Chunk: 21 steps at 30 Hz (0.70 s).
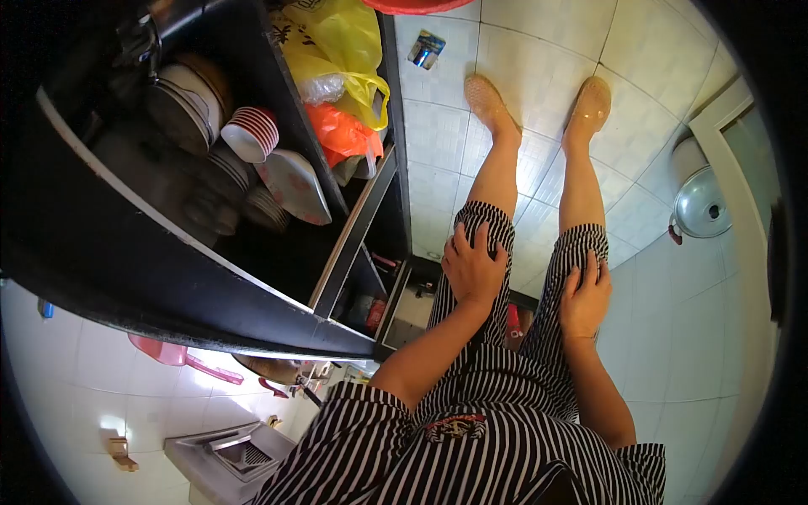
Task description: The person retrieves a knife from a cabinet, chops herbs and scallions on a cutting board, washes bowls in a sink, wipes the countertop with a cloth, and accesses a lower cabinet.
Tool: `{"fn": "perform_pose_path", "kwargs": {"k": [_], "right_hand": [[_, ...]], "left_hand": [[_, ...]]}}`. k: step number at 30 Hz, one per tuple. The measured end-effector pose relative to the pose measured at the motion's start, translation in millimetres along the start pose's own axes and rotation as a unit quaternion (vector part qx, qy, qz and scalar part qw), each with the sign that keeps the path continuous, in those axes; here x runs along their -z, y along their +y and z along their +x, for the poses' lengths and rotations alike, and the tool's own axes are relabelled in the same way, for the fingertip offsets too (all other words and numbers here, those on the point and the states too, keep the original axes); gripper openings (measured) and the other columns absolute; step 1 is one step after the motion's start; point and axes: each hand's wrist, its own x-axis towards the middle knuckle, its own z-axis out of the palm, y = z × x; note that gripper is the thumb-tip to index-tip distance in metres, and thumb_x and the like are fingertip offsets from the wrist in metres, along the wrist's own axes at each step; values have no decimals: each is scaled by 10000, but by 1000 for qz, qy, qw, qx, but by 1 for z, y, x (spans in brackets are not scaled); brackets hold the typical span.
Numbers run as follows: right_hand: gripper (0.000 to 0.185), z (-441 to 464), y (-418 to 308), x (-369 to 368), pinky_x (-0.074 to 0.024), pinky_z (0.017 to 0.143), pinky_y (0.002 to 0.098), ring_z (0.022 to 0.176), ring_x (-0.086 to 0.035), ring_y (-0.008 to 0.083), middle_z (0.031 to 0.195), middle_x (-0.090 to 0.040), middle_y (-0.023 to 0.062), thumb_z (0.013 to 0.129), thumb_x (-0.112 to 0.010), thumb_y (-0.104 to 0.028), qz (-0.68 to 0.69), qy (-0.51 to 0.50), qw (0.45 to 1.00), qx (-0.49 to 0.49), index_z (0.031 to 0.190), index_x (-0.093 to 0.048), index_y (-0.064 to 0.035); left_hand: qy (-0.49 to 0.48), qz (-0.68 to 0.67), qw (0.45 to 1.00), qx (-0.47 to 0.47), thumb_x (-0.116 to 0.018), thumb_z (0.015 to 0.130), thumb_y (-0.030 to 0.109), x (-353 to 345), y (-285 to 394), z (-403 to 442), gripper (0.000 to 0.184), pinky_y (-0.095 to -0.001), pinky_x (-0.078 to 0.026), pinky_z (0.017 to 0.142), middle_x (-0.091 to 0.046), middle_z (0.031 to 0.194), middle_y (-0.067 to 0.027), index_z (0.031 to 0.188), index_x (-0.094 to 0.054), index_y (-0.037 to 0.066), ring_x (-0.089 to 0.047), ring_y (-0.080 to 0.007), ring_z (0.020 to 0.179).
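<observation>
My left hand (474,271) lies palm down on my left knee, on the black-and-white striped trousers (486,221), its fingers spread and bent slightly. On the other knee rests my right hand (586,301), also palm down with fingers apart. Neither hand holds anything. Nearest to my left hand is a dark cabinet to the left. Inside it are a striped paper-cup-like stack (251,135), a floral plate or dish (295,187) tilted on its side, and stacked bowls (187,101), partly in shadow.
A yellow plastic bag (349,50) and an orange bag (341,135) fill another cabinet section. A small blue-and-black package (427,50) lies on the tiled floor (539,42). At right are a metal lid (703,202) and a white door frame (728,109). A pink dipper (164,349) is at lower left.
</observation>
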Motion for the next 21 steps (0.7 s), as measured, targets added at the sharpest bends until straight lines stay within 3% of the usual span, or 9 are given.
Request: {"fn": "perform_pose_path", "kwargs": {"k": [6, 10, 15, 18, 21], "right_hand": [[485, -1, -3, -7, -473, 1000, 504, 1178, -554, 452, 1384, -520, 269, 965, -592, -244, 1, -10, 1000, -14, 1430, -528, -124], [515, -3, -3, -19, -474, 1002, 504, 1190, -552, 456, 1409, -506, 272, 948, -596, -262, -9, -31, 999, -23, 1439, -522, -127], [566, -3, 4, -47, -482, 1001, 512, 1203, -551, 465, 1474, -456, 283, 932, -601, -296, -45, -63, 997, -32, 1468, -491, -148], [584, -3, 5, -63, -502, 992, 499, 1240, -541, 456, 1507, -429, 271, 924, -606, -306, -62, -60, 996, -37, 1478, -480, -173], [586, -1, -1, -59, -507, 1000, 486, 1281, -522, 444, 1519, -422, 250, 919, -606, -308, -78, -72, 993, -49, 1480, -479, -194]], "left_hand": [[3, 17, 1000, -11, -680, 851, 341, -5, -6, 10, 451, -512, -468, 937, -539, 1298, -147, 1277, -615, 206, -537, -381, 1150], [5, 31, 999, -20, -662, 849, 355, -9, -8, 13, 451, -517, -478, 912, -519, 1332, -149, 1274, -611, 212, -541, -376, 1122], [15, 39, 999, -26, -661, 849, 357, -8, -10, 13, 451, -515, -475, 915, -530, 1331, -151, 1273, -609, 211, -542, -375, 1121], [-35, 21, 999, -18, -629, 918, 364, -9, -12, 15, 466, -548, -443, 977, -506, 1367, -183, 1354, -577, 210, -507, -397, 1205], [-37, 19, 999, -19, -631, 902, 361, -5, -11, 17, 482, -544, -441, 985, -508, 1378, -184, 1356, -573, 208, -511, -400, 1209]]}}
